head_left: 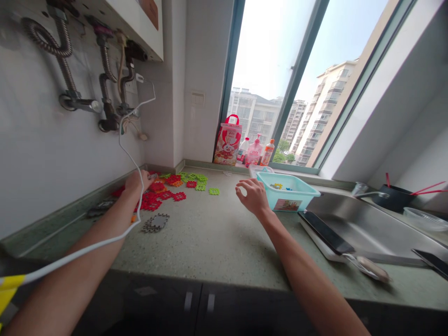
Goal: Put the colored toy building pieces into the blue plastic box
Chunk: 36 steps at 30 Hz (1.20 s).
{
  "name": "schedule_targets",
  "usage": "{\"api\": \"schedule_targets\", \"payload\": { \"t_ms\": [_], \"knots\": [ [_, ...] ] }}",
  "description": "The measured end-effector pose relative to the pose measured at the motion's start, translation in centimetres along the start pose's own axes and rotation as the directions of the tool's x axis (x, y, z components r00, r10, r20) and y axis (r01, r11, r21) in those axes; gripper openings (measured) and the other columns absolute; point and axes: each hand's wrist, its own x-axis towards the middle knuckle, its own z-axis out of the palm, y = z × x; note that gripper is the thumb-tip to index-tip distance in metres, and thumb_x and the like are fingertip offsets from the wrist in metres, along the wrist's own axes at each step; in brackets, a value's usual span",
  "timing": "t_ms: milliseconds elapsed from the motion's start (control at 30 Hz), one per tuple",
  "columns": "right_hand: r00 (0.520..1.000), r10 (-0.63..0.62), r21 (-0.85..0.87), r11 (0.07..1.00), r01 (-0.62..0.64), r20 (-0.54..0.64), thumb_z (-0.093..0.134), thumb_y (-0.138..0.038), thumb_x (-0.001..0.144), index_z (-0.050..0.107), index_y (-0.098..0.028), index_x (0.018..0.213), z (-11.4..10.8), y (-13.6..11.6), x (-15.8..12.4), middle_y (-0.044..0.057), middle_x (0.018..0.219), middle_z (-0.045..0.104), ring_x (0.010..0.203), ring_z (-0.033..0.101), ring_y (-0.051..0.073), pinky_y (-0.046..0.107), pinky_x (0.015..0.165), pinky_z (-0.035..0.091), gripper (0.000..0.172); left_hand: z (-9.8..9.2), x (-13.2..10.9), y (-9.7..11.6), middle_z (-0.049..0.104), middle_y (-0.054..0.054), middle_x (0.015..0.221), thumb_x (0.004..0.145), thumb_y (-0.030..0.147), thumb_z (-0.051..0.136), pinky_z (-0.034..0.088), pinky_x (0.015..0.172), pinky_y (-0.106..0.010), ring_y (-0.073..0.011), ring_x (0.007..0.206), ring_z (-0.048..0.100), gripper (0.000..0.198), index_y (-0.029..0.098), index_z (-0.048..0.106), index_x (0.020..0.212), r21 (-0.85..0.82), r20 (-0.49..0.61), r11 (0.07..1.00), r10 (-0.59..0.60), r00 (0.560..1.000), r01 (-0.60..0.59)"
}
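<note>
My left hand reaches to the far left of the counter, at the edge of a pile of red openwork plastic pieces. A small grey piece shows at its fingertips; blur and a white cable hide whether the fingers grip it. My right hand hovers above the counter, just left of a light-blue plastic bin. Its fingers are loosely curled, with a gap between thumb and forefinger and nothing visible in them. Green pieces lie behind the red ones, and a grey toothed stack sits nearer me.
A white cable hangs across my left forearm. Right of the bin are a black phone-like slab and a steel sink. Bottles and a red package stand on the windowsill. Yellow and blue pieces lie in the bin.
</note>
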Motion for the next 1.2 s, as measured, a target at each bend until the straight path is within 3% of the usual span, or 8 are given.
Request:
{"api": "schedule_targets", "payload": {
  "t_ms": [167,400,500,667,867,1033,1133,1200],
  "knots": [
    [1.0,-0.007,0.027,1.0,0.007,0.02,0.062,-0.032,0.1,0.076,-0.025,0.103,0.1,-0.2,-0.1,0.005,0.112,0.079,0.108,0.065,0.026,0.043,0.098,0.045,0.016,-0.2,-0.1,-0.1,0.075,-0.021,0.113,0.097,0.04,0.057,0.052,0.086,-0.04,-0.0341,0.101,0.069,0.043,0.011,0.074,0.124,-0.004,-0.059,0.999,-0.04,0.997,0.04],
    [0.998,-0.004,0.049,0.999,0.001,0.059,0.061,-0.031,0.1,0.076,-0.025,0.105,0.2,-0.5,-0.2,0.005,0.11,0.079,0.106,0.067,0.026,0.042,0.097,0.046,0.017,-0.1,-0.7,-0.5,0.073,-0.017,0.119,0.099,0.025,0.054,0.05,0.086,-0.037,-0.0257,0.096,0.065,0.049,0.007,0.056,0.145,-0.019,-0.109,0.999,0.036,0.993,-0.039],
    [0.997,-0.006,0.055,0.998,0.002,0.077,0.061,-0.031,0.1,0.076,-0.025,0.105,0.2,-0.6,-0.2,0.005,0.109,0.079,0.105,0.067,0.026,0.042,0.096,0.047,0.016,-0.3,-0.8,-0.4,0.074,-0.016,0.119,0.096,0.019,0.058,0.049,0.087,-0.036,-0.023,0.094,0.064,0.047,0.006,0.061,0.141,-0.048,-0.08,0.998,0.03,0.996,-0.034],
    [0.993,-0.022,0.082,0.997,0.013,0.115,0.062,-0.029,0.099,0.076,-0.025,0.105,0.4,-0.5,-0.2,0.005,0.108,0.079,0.105,0.067,0.025,0.041,0.098,0.048,0.016,-0.2,-0.5,-0.1,0.076,-0.014,0.115,0.09,0.026,0.069,0.048,0.087,-0.033,-0.0216,0.09,0.062,0.049,0.008,0.068,0.136,-0.069,-0.062,0.996,0.05,0.997,-0.054],
    [0.992,-0.025,0.093,0.996,0.013,0.125,0.061,-0.028,0.099,0.076,-0.025,0.105,0.4,-0.5,-0.3,0.005,0.108,0.079,0.106,0.067,0.025,0.041,0.1,0.049,0.016,-0.3,-0.3,0.2,0.078,-0.01,0.112,0.097,0.028,0.062,0.045,0.086,-0.029,-0.0186,0.087,0.061,0.04,0.013,0.071,0.133,-0.094,-0.122,0.993,0.059,0.991,-0.071],
    [0.991,-0.035,0.109,0.994,0.021,0.126,0.062,-0.026,0.098,0.075,-0.025,0.115,0.5,-0.8,-0.3,0.007,0.113,0.078,0.107,0.067,0.026,0.042,0.1,0.051,0.021,-2.4,-2.0,3.5,0.08,-0.005,0.105,0.098,0.039,0.065,0.043,0.083,-0.026,-0.0177,0.088,0.064,0.036,0.018,0.075,0.126,-0.143,-0.257,0.95,0.235,0.937,-0.277],
    [0.99,-0.104,0.155,0.984,0.088,0.097,0.064,-0.022,0.096,0.065,-0.025,0.137,0.6,-1.4,-0.4,0.009,0.143,0.066,0.122,0.063,0.027,0.044,0.106,0.051,0.042,-4.0,-4.5,7.6,0.081,-0.003,0.1,0.095,0.05,0.069,0.043,0.079,-0.028,-0.0191,0.084,0.068,0.035,0.028,0.079,0.12,-0.139,-0.272,0.89,0.387,0.881,-0.433],
    [0.98,-0.183,0.184,0.969,0.167,0.073,0.064,-0.024,0.096,0.056,-0.026,0.148,0.6,-1.9,-0.5,0.009,0.16,0.05,0.132,0.058,0.028,0.045,0.11,0.05,0.053,-4.6,-6.7,10.7,0.081,-0.003,0.091,0.092,0.053,0.072,0.044,0.073,-0.029,-0.0182,0.073,0.067,0.035,0.027,0.081,0.114,-0.277,-0.296,0.811,0.437,0.849,-0.515]
  ]
}}
